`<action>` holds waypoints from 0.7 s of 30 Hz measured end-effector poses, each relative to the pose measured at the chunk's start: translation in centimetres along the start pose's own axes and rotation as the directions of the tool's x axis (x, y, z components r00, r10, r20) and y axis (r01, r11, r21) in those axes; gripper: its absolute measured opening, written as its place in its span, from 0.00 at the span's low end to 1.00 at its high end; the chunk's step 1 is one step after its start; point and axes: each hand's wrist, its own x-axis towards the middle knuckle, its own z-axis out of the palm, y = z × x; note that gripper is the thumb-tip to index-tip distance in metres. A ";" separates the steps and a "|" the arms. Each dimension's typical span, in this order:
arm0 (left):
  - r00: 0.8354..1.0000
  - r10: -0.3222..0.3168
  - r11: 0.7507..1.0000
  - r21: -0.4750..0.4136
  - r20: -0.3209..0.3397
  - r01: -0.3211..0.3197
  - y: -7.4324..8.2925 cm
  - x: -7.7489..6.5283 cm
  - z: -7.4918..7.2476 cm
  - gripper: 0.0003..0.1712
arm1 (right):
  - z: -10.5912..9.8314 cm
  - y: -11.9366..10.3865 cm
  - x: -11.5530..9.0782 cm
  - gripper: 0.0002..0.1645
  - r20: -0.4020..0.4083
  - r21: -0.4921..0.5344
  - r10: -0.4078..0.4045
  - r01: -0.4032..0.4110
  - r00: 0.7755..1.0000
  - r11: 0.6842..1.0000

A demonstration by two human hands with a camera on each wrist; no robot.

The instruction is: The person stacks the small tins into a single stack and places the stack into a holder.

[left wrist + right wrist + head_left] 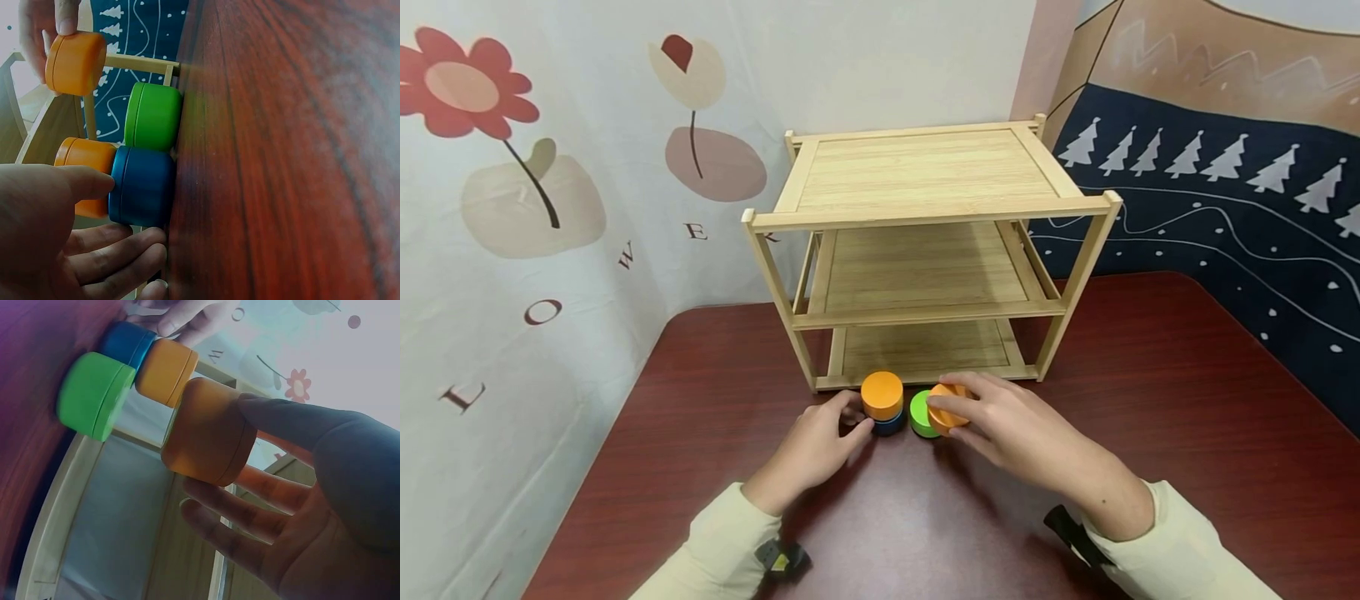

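Note:
My right hand (pixel 1011 425) pinches an orange round lidded tin (pixel 209 431) between thumb and fingers. That tin is raised off the tabletop, close above and right of a green tin (pixel 153 117). The green tin stands on the table next to a dark blue tin (pixel 142 186). Another orange tin (pixel 882 395) sits stacked on the blue one. My left hand (pixel 816 442) is around the left side of this stack, its fingers loosely spread. In the left wrist view its thumb lies against the stack near where the two tins meet, while the other fingers lie beside the blue tin.
A three-tier wooden shelf (pixel 925 212) stands right behind the tins on the dark red table (pixel 715 392). Behind it hang a flower-print cloth (pixel 625 125) at the left and a dark tree-print cloth (pixel 1210 217) at the right.

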 end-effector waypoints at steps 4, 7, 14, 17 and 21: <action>1.000 0.003 1.000 -0.001 0.001 -0.003 0.0 0.1 0.1 0.17 | 0.0 0.0 0.2 0.23 0.000 -0.001 -0.011 0.011 1.000 1.000; 1.000 0.004 1.000 -0.003 -0.001 -0.004 0.0 0.1 0.1 0.17 | 0.0 0.0 0.3 0.23 -0.007 -0.003 -0.015 0.015 1.000 1.000; 1.000 -0.006 1.000 -0.005 0.002 0.006 0.1 0.0 -0.1 0.18 | 0.0 0.0 0.5 0.23 -0.027 -0.001 -0.025 0.025 0.999 1.000; 1.000 -0.006 1.000 0.001 0.003 0.006 0.0 0.0 -0.1 0.18 | 0.0 0.0 0.7 0.23 -0.033 -0.003 -0.032 0.031 0.999 0.999; 1.000 0.000 1.000 0.001 0.010 0.000 0.0 0.0 0.0 0.18 | -0.1 -0.2 1.1 0.23 -0.033 -0.011 -0.038 0.037 0.999 0.999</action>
